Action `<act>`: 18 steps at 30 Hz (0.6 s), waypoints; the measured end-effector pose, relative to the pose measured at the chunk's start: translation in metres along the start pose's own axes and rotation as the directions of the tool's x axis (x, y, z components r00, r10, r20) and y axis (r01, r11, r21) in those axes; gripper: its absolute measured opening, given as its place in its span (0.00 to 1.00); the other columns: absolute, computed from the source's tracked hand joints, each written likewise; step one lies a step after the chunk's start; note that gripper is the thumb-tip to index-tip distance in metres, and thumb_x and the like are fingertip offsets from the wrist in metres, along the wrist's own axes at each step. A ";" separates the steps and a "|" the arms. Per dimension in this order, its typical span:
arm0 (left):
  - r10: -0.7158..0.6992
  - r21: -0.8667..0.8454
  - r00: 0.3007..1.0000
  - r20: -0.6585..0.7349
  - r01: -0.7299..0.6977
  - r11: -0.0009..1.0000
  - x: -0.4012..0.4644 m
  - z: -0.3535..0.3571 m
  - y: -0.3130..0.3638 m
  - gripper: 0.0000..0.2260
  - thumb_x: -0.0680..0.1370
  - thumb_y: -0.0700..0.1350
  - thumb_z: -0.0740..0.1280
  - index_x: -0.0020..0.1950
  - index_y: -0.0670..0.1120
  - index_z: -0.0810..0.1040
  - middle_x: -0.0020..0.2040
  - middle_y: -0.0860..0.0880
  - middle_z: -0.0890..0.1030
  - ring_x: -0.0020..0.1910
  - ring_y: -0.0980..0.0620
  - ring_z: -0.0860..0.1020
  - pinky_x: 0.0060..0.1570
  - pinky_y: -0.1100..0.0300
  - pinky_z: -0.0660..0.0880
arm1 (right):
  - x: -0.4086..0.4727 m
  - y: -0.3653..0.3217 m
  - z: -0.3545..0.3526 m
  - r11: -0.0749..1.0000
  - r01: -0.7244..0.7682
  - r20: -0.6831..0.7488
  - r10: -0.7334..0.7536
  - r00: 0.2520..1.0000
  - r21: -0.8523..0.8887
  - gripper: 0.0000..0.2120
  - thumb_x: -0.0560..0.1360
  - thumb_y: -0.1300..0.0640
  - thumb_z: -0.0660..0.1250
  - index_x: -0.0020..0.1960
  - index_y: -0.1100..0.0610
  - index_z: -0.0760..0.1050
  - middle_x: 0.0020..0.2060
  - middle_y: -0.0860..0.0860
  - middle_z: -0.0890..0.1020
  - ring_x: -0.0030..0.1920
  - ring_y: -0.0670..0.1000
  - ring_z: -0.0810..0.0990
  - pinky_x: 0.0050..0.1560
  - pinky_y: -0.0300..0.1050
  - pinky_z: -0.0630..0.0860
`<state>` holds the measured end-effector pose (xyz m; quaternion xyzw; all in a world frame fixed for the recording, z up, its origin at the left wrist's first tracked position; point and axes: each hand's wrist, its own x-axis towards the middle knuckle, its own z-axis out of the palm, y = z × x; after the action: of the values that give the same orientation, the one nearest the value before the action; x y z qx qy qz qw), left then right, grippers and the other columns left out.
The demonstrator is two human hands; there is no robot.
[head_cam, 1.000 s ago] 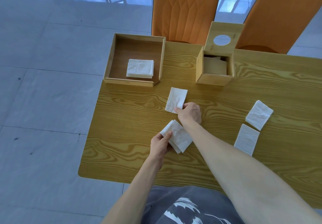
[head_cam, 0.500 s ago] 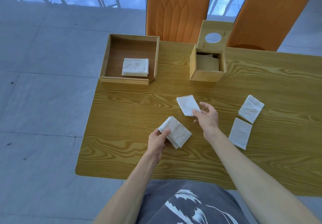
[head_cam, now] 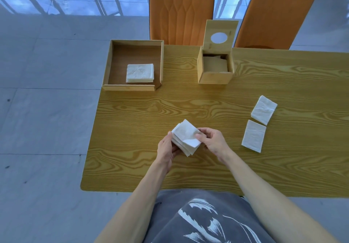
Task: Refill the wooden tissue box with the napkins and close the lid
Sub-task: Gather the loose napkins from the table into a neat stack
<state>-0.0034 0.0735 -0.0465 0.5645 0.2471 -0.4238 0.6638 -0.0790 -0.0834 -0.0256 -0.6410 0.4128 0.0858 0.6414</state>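
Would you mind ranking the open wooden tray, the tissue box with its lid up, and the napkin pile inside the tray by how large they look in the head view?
Largest to smallest:
1. Wooden tray
2. Tissue box, lid raised
3. Napkin pile in the tray

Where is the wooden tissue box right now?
In the head view, the wooden tissue box stands at the table's far edge, right of the wooden tray, lid raised.
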 end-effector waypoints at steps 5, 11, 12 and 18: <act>0.016 0.010 1.000 0.009 -0.016 1.000 -0.006 0.004 -0.003 0.14 0.79 0.51 0.68 0.57 0.42 0.80 0.52 0.40 0.85 0.51 0.42 0.83 0.54 0.45 0.80 | 0.000 0.011 0.006 0.923 0.090 -0.133 -0.150 0.980 -0.375 0.10 0.74 0.54 0.72 0.54 0.54 0.82 0.46 0.49 0.85 0.48 0.49 0.83 0.48 0.45 0.79; 0.050 0.127 0.998 0.022 -0.053 0.990 -0.011 0.023 -0.014 0.12 0.76 0.40 0.73 0.58 0.40 0.78 0.47 0.42 0.85 0.44 0.45 0.84 0.45 0.52 0.82 | -0.008 0.019 0.001 0.777 0.067 -0.176 -0.224 0.959 -0.626 0.15 0.75 0.46 0.70 0.59 0.51 0.79 0.52 0.49 0.83 0.53 0.51 0.80 0.45 0.45 0.75; 0.056 0.145 0.998 0.014 -0.057 0.988 -0.011 0.027 -0.017 0.11 0.76 0.39 0.73 0.57 0.41 0.78 0.46 0.42 0.85 0.43 0.46 0.84 0.45 0.51 0.82 | -0.011 0.021 -0.003 0.767 0.061 -0.197 -0.240 0.951 -0.639 0.17 0.74 0.46 0.71 0.61 0.51 0.78 0.53 0.49 0.82 0.54 0.51 0.79 0.45 0.44 0.74; 0.046 0.173 0.998 -0.041 -0.038 0.984 -0.006 0.056 -0.032 0.05 0.77 0.39 0.71 0.52 0.43 0.80 0.49 0.42 0.85 0.49 0.44 0.84 0.51 0.47 0.82 | -0.021 0.025 -0.046 0.812 -0.011 -0.407 -0.281 0.869 -0.584 0.20 0.76 0.46 0.70 0.65 0.52 0.74 0.55 0.52 0.77 0.52 0.51 0.77 0.43 0.44 0.73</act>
<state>-0.0423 0.0213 -0.0456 0.6341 0.2125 -0.4166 0.6158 -0.1278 -0.1117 -0.0241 -0.8318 0.4643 -0.0024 0.3041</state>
